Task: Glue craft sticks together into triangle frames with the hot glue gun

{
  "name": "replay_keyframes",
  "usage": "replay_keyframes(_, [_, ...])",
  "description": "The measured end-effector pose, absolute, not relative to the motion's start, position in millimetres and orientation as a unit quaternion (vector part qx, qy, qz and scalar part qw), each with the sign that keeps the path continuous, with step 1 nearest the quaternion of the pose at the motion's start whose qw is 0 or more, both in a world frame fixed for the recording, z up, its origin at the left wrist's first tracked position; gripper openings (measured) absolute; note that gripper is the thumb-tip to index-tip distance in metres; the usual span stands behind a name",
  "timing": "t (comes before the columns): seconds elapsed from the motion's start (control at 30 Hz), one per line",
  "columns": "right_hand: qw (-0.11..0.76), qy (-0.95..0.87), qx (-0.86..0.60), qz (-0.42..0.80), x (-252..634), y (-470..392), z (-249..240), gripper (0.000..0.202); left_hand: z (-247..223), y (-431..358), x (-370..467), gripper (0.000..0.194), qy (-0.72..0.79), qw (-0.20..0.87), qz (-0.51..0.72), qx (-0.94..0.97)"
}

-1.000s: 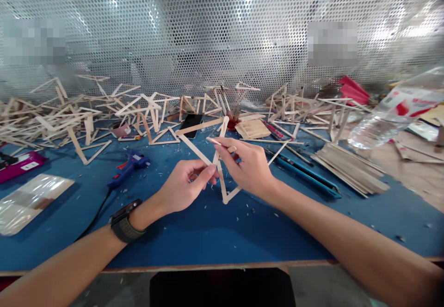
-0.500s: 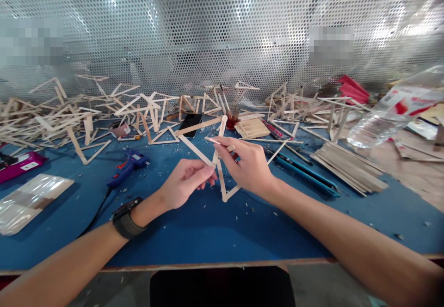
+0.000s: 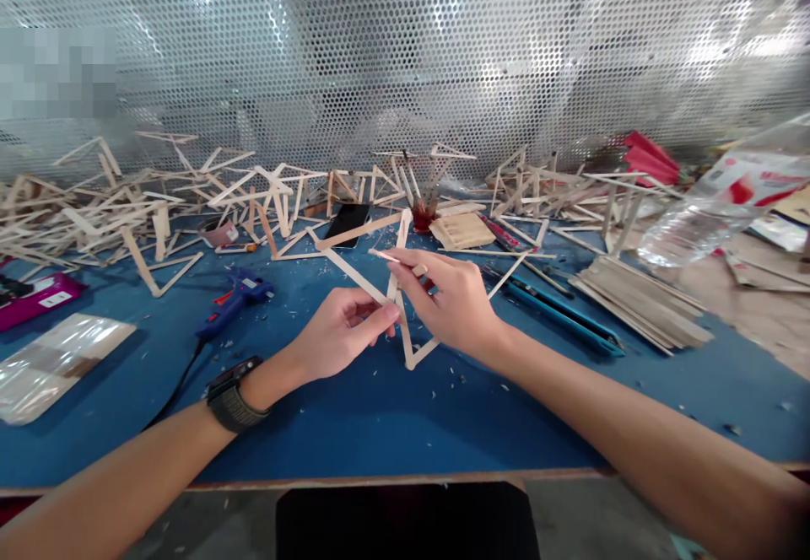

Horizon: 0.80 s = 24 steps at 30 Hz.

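Alignment seems the step in hand, with the left hand (image 3: 338, 334) pinching a corner of the wooden frame (image 3: 355, 275) over the blue table (image 3: 354, 433), the right hand (image 3: 456, 300) gripping a thin stick (image 3: 381, 255), and the next move calling for steady, light pressure.

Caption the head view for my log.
Two hands work a stick triangle above a blue table, glue gun at left.

The blue tabletop (image 3: 380, 442) is strewn with pale scraps. Stick frames (image 3: 94, 218) crowd its far side, with a black phone (image 3: 347, 220) at far centre. A blue glue gun (image 3: 237, 300) and clear packet (image 3: 69, 362) lie left; a blue cutter (image 3: 569, 319) and stacked flat sticks (image 3: 645, 303) lie right.
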State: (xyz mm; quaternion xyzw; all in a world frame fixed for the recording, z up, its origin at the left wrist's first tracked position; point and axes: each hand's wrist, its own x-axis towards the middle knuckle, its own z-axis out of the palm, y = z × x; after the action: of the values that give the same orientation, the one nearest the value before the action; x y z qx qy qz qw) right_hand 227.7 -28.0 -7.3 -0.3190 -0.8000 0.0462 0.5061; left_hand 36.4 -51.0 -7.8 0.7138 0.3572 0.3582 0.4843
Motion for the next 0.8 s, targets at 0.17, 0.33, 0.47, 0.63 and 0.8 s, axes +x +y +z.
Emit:
replay_keyframes(0.17, [0.497,-0.804,-0.322,0.050,227.5,-29.3,-6.3,0.026,-5.3,-50.7,36.7,0.034,0.366,0.465,0.352,0.725])
replay_keyframes(0.33, [0.504,-0.804,-0.311,0.040,226.8,-29.7,-6.6,0.025,-6.5,-47.7,31.2,0.030,0.331,0.476,0.326,0.747])
replay_keyframes(0.47, [0.507,-0.800,-0.320,0.041,227.2,-29.4,-6.7,0.026,-4.3,-49.3,31.7,0.026,0.340,0.440,0.284,0.781])
replay_keyframes(0.63, [0.507,-0.799,-0.321,0.044,227.9,-29.7,-5.4,0.027,-3.7,-52.0,34.6,0.032,0.372,0.427,0.287,0.773])
replay_keyframes(0.8, [0.509,-0.798,-0.320,0.046,227.4,-30.0,-4.9,0.027,-4.3,-51.5,35.3,0.041,0.397,0.403,0.319,0.760])
